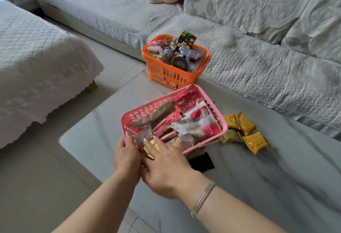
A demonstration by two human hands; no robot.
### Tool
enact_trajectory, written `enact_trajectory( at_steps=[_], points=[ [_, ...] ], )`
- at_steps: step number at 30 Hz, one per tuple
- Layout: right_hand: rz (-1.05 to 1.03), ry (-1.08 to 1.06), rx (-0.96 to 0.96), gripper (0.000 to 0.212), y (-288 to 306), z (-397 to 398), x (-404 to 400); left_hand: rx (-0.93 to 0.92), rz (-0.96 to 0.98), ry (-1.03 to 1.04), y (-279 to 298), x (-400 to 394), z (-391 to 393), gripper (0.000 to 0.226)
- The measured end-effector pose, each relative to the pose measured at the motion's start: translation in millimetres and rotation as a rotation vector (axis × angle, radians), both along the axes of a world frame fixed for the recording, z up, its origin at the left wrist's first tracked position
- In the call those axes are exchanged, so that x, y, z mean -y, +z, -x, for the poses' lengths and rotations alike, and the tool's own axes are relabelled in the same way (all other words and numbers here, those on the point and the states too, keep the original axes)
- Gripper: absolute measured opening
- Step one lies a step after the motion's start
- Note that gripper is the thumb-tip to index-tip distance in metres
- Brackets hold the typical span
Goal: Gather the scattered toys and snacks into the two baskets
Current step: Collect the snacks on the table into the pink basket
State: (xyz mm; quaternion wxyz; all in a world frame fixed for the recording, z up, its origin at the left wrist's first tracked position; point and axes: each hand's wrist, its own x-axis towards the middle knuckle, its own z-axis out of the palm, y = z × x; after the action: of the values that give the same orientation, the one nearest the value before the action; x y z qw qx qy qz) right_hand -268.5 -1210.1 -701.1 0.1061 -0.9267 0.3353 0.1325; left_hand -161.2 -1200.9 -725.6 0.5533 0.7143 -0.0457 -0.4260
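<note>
right hand (166,166) | on gold packets (150,147) | pink basket (224,122) near rim

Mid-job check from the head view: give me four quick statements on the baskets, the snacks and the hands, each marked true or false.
1. The puzzle cube sits in the orange basket. True.
2. The yellow snack packs are already in the pink basket. False: they lie on the table beside it.
3. Both the left hand and right hand are at the pink basket's near end. True.
4. The orange basket holds snack packets. False: toys.
</note>
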Motion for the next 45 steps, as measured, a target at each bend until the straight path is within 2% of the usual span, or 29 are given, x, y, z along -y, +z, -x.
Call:
enact_trajectory(
  at_steps=[3, 6, 11, 13, 15, 18, 21, 25, 27, 30, 33, 35, 42, 43, 45],
  points=[
    [0.047, 0.006, 0.058, 0.079, -5.8, 3.4, 0.9, 0.020, 0.013, 0.002, -0.6, -0.1, 1.9, 0.030],
    [0.066, 0.002, 0.144, 0.069, -6.7, 7.1, -0.9, 0.040, -0.005, 0.003, -0.7, -0.2, 1.5, 0.030],
    [0.229, -0.079, 0.532, 0.055, -18.8, 33.6, -4.8, 0.035, -0.016, 0.035, 2.0, -3.3, -3.0, 0.031],
    [0.332, -0.175, 0.708, 0.056, -19.7, 50.6, -4.5, 0.018, -0.021, 0.053, 5.8, -4.8, -7.1, 0.028],
    [0.399, -0.376, 0.787, 0.057, -26.6, 70.9, -2.2, 0.000, -0.026, 0.054, 7.7, -6.8, -12.8, 0.026],
    [0.397, -0.670, 0.710, 0.065, -47.0, 93.3, -2.2, 0.021, -0.027, 0.067, 9.2, -11.5, -22.7, 0.026],
    [0.338, -0.727, 0.635, 0.091, -64.1, 85.9, -8.3, 0.052, -0.043, 0.075, 8.2, -13.9, -31.0, 0.033],
    [0.237, -0.987, 0.693, 0.092, -75.6, 55.3, -17.1, 0.079, -0.050, 0.110, 11.3, -19.7, -39.6, 0.030],
    [0.106, -1.098, 0.500, 0.094, -88.2, 52.1, -17.2, 0.090, -0.041, 0.132, 14.5, -22.6, -46.0, 0.032],
    [-0.032, -1.043, 0.153, 0.084, -110.0, 59.5, -24.6, 0.124, -0.033, 0.143, 17.5, -27.3, -58.7, 0.035],
    [0.071, -0.933, 0.104, 0.065, -119.0, 66.4, -28.9, 0.144, -0.021, 0.148, 17.6, -32.6, -70.0, 0.029],
    [0.082, -0.834, -0.001, 0.058, -116.6, 74.4, -30.4, 0.147, -0.018, 0.153, 17.8, -36.5, -74.2, 0.028],
    [-0.007, -0.869, 0.078, 0.050, -104.3, 102.3, -39.5, 0.135, -0.024, 0.173, 19.9, -52.2, -76.7, 0.028],
    [0.007, -0.878, 0.123, 0.049, -104.7, 105.6, -42.9, 0.139, -0.022, 0.168, 19.8, -54.9, -77.1, 0.029],
    [0.081, -0.971, 0.330, 0.047, -111.6, 113.2, -49.4, 0.133, -0.018, 0.169, 19.9, -59.1, -77.0, 0.029]
  ],
)
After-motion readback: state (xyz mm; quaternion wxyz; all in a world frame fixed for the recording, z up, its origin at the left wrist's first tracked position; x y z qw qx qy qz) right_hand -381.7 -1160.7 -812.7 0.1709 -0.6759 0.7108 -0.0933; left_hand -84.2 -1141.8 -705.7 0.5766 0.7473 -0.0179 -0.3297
